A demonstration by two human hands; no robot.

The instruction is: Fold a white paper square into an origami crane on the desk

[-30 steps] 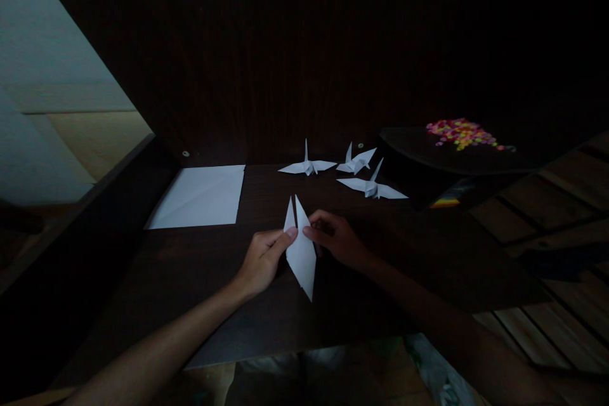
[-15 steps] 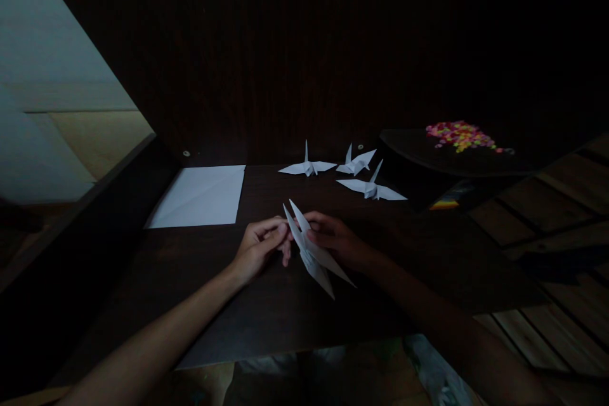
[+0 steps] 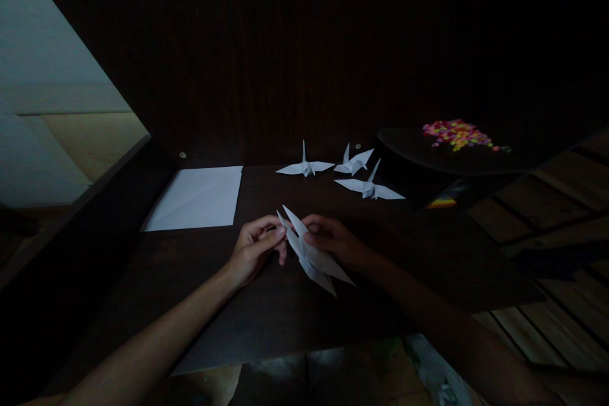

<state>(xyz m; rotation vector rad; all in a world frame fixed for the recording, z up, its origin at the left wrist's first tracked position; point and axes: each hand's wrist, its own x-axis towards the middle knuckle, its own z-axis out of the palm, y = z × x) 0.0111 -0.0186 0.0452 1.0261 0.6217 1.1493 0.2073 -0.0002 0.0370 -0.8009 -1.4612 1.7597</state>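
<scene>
A folded white paper crane (image 3: 311,257), its long points spread apart, is held between my two hands above the dark table. My left hand (image 3: 257,247) pinches one upper point between thumb and fingers. On the other side, my right hand (image 3: 337,241) grips the crane's body, thumb on its near face and fingers behind it. Some fingertips are hidden by the paper. Behind my hands stand three finished paper cranes: one at the left (image 3: 305,168), one at the back right (image 3: 354,163) and one nearer (image 3: 370,189).
A creased white sheet of paper (image 3: 195,198) lies at the left of the dark wooden table (image 3: 228,323). At the right, a raised curved shelf (image 3: 404,146) carries a heap of small colourful pieces (image 3: 459,134). A dark panel (image 3: 266,44) rises behind, and a low side board (image 3: 85,209) borders the left.
The upper points of the held crane have shifted slightly left and down, and its two flaps look a bit wider apart. My left thumb now presses on the near point.
</scene>
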